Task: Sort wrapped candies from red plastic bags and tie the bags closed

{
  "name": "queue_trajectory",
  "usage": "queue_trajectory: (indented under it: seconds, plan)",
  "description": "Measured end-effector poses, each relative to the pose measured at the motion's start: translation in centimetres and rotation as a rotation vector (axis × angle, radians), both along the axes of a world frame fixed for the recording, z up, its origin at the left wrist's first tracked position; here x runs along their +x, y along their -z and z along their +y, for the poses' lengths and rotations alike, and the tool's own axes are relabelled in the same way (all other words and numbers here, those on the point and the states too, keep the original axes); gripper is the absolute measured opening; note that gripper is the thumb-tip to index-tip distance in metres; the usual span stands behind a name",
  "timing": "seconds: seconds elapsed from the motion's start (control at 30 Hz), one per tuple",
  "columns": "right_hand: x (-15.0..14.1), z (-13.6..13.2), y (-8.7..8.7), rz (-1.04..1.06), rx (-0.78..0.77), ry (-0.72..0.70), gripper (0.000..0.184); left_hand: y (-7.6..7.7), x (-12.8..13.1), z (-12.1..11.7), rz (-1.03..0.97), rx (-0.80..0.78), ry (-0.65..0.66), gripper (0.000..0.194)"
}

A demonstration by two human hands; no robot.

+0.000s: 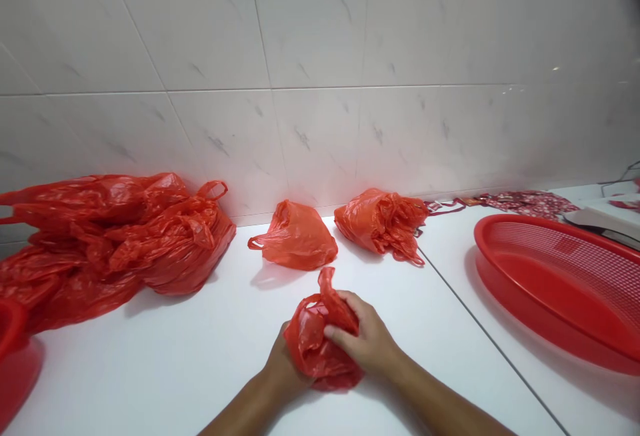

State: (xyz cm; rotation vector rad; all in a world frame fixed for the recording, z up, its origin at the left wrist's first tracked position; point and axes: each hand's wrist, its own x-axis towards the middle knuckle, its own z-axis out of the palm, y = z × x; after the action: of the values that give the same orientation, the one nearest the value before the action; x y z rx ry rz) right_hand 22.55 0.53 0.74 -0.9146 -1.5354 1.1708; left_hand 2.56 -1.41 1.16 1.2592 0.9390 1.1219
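Observation:
A crumpled red plastic bag (320,356) is between my hands above the white table, one handle loop sticking up at its top. My right hand (367,336) grips the bag's right side, thumb across the front and fingers behind. On the other side my left hand (287,359) holds the bag from the left; its fingers are hidden by the plastic. Just beyond lies a flattened red plastic bag (300,236) with a handle pointing left. To the right of that sits a bunched bundle of red plastic bags (377,223).
Against the tiled wall at left is a large heap of red plastic bags (165,249). A red plastic basket (540,309) stands at right, past a seam in the white table (175,369). Part of a red container (15,356) shows at the left edge. Patterned red cloth (530,204) lies at the back right.

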Motion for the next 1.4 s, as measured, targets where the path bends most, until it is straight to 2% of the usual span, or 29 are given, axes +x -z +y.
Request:
queue_trajectory:
  seconds: [0.03, 0.07, 0.13, 0.23, 0.33, 0.4, 0.5, 0.6, 0.7, 0.77, 0.83, 0.9, 0.97, 1.1, 1.2, 1.27, 1.4]
  plan:
    - [-0.2, 0.1, 0.2, 0.054, -0.029, 0.034, 0.036, -0.1, 0.1, 0.0, 0.060, 0.048, -0.009, 0.029]
    - [-0.3, 0.3, 0.3, 0.125, -0.073, 0.066, 0.032, -0.3, 0.2, 0.0, 0.115, 0.091, -0.017, 0.029]
    - [-0.1, 0.6, 0.5, 0.293, -0.191, 0.106, 0.041, -0.9, 0.4, 0.1, 0.129, 0.120, -0.008, 0.026]
    - [0.2, 0.9, 0.3, 0.581, -0.340, 0.090, 0.042, -1.8, 0.5, 0.3, 0.055, 0.047, 0.039, 0.031]
    - [0.2, 1.1, -0.3, 0.832, -0.419, 0.110, 0.040, -2.2, 0.0, 0.4, 0.027, -0.010, 0.105, 0.044]
    - [0.4, 1.2, -0.7, 0.922, -0.459, 0.109, 0.038, -2.1, -0.5, 0.5, 0.025, -0.024, 0.197, 0.052]
    - [1.1, 1.1, -1.2, 0.933, -0.519, 0.000, 0.042, -1.4, -1.3, 0.7, -0.036, -0.060, 0.381, 0.058]
    - [2.0, 0.9, -1.6, 0.882, -0.482, -0.068, 0.042, -0.7, -1.7, 0.8, -0.170, -0.142, 0.451, 0.064]
    - [2.4, 0.6, -2.2, 0.709, -0.315, -0.173, 0.037, -0.9, -1.4, 0.9, -0.271, -0.190, 0.447, 0.063]
    - [2.3, 0.5, -2.5, 0.541, -0.207, -0.256, 0.042, -1.6, -1.0, 0.9, -0.312, -0.192, 0.448, 0.061]
    - [2.0, 0.4, -2.7, 0.443, -0.164, -0.313, 0.048, -2.5, -0.4, 0.9, -0.329, -0.188, 0.452, 0.062]
    - [1.6, 0.3, -2.7, 0.438, -0.171, -0.363, 0.047, -3.1, 0.0, 0.7, -0.310, -0.178, 0.456, 0.057]
    - [1.3, 0.2, -2.4, 0.470, -0.181, -0.388, 0.049, -3.3, 0.2, 0.6, -0.265, -0.166, 0.453, 0.045]
    - [1.1, 0.1, -1.9, 0.496, -0.183, -0.400, 0.049, -3.0, 0.0, 0.4, -0.218, -0.216, 0.391, 0.027]
    - [1.2, 0.1, -1.7, 0.559, -0.222, -0.464, 0.048, -2.8, -0.2, 0.6, -0.315, -0.209, 0.303, 0.026]
    - [1.3, 0.2, -1.5, 0.661, -0.304, -0.483, 0.047, -2.7, -0.4, 0.7, -0.416, -0.183, 0.252, 0.032]
    - [1.8, 0.8, -1.0, 0.802, -0.552, -0.500, 0.068, -2.4, -1.0, 1.0, -0.491, -0.269, 0.258, 0.041]
